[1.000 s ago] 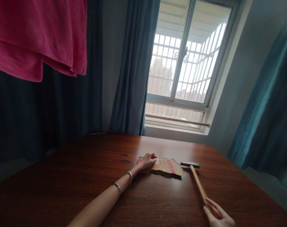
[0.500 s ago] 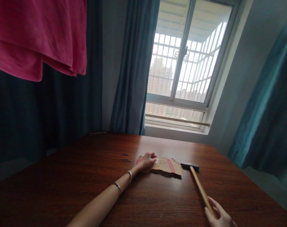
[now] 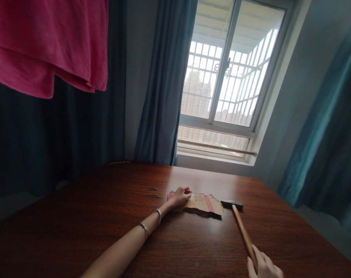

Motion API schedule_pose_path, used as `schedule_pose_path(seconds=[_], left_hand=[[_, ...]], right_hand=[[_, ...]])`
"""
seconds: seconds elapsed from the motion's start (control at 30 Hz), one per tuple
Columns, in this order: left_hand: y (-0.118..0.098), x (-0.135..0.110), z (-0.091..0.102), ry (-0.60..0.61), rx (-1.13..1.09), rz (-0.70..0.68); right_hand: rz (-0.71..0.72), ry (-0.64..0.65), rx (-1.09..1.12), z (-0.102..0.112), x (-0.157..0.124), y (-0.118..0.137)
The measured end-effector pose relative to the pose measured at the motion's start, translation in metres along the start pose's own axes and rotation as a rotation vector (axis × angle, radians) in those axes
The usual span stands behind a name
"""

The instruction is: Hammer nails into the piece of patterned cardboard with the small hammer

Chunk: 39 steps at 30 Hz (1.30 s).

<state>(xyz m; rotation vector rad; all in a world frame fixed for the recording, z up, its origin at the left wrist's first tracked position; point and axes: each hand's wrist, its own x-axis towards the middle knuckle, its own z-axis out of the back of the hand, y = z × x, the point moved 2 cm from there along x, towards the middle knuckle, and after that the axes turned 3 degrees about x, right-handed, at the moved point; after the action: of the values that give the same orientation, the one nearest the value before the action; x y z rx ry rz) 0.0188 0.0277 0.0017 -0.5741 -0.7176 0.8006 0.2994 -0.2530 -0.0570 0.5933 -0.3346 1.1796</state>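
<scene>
My left hand point(image 3: 179, 197) rests with fingers curled on the left end of a ragged piece of cardboard point(image 3: 202, 203) with dots and pink stripes, lying on the dark wooden table point(image 3: 111, 227). Whether the fingers pinch something small is too fine to tell. My right hand point(image 3: 263, 267), at the bottom edge, grips the end of a hammer's long wooden handle point(image 3: 243, 231). The hammer's dark head point(image 3: 232, 203) lies on the table just right of the cardboard.
Two nails point(image 3: 153, 192) lie on the table left of the cardboard. A pink cloth point(image 3: 48, 42) hangs at upper left. Blue curtains point(image 3: 160, 85) flank a barred window point(image 3: 224, 85) beyond the table's far edge.
The hammer head has come down from just above the table to rest on it beside the cardboard. My right hand slid slightly lower. My left hand stayed put.
</scene>
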Motion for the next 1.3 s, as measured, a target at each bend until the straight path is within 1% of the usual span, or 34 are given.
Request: schedule_pose_path(seconds=[0.03, 0.1, 0.17, 0.23, 0.27, 0.33, 0.37, 0.43, 0.53, 0.63, 0.73, 0.87, 0.97, 1.03, 1.1, 1.13, 1.2, 1.3], left_hand=[[0.000, 0.000, 0.000, 0.002, 0.000, 0.007], [-0.001, 0.000, 0.000, 0.007, 0.006, 0.022], [-0.001, 0.000, 0.000, 0.011, 0.011, 0.028], [0.000, 0.000, 0.000, 0.012, 0.011, 0.022], [0.000, 0.000, 0.000, 0.012, 0.011, 0.019], [-0.001, 0.000, 0.001, 0.012, 0.010, 0.016], [-0.001, 0.000, 0.001, 0.010, 0.010, 0.019], [-0.003, -0.001, 0.002, 0.006, 0.011, 0.028], [-0.005, -0.001, 0.004, 0.000, 0.007, 0.034], [-0.007, -0.001, 0.004, -0.004, 0.002, 0.037], [-0.005, -0.001, 0.003, -0.001, -0.023, 0.043], [0.000, -0.001, -0.001, 0.032, -0.076, 0.046], [-0.002, 0.003, 0.005, 0.083, -0.157, 0.003], [-0.007, 0.008, 0.019, 0.102, -0.195, -0.008], [-0.012, 0.014, 0.043, 0.072, -0.199, 0.020], [-0.013, 0.017, 0.057, 0.066, -0.184, 0.058], [-0.013, 0.019, 0.083, 0.121, -0.131, 0.101], [-0.003, 0.011, 0.118, 0.121, 0.028, 0.127]], right_hand=[[-0.014, -0.036, -0.031, 0.005, 0.005, 0.008], [0.006, -0.087, -0.052, 0.018, 0.020, 0.036], [0.063, -0.095, -0.019, 0.029, 0.042, 0.074], [0.151, -0.059, 0.037, 0.035, 0.068, 0.113], [0.193, -0.025, 0.067, 0.034, 0.081, 0.131], [0.245, 0.071, 0.121, 0.024, 0.103, 0.159], [0.258, 0.120, 0.138, 0.016, 0.113, 0.169], [0.251, 0.204, 0.133, -0.004, 0.126, 0.181], [0.251, 0.251, 0.093, -0.032, 0.134, 0.187], [0.282, 0.244, 0.050, -0.049, 0.133, 0.187], [0.307, 0.203, 0.014, -0.055, 0.130, 0.186], [0.324, 0.160, 0.042, -0.059, 0.128, 0.183], [0.322, 0.150, 0.087, -0.061, 0.128, 0.181], [0.317, 0.152, 0.110, -0.060, 0.127, 0.181], [0.311, 0.155, 0.125, -0.059, 0.127, 0.181], [0.308, 0.153, 0.130, -0.058, 0.127, 0.181], [0.303, 0.148, 0.137, -0.056, 0.126, 0.182], [0.281, 0.155, 0.139, -0.053, 0.126, 0.183]])
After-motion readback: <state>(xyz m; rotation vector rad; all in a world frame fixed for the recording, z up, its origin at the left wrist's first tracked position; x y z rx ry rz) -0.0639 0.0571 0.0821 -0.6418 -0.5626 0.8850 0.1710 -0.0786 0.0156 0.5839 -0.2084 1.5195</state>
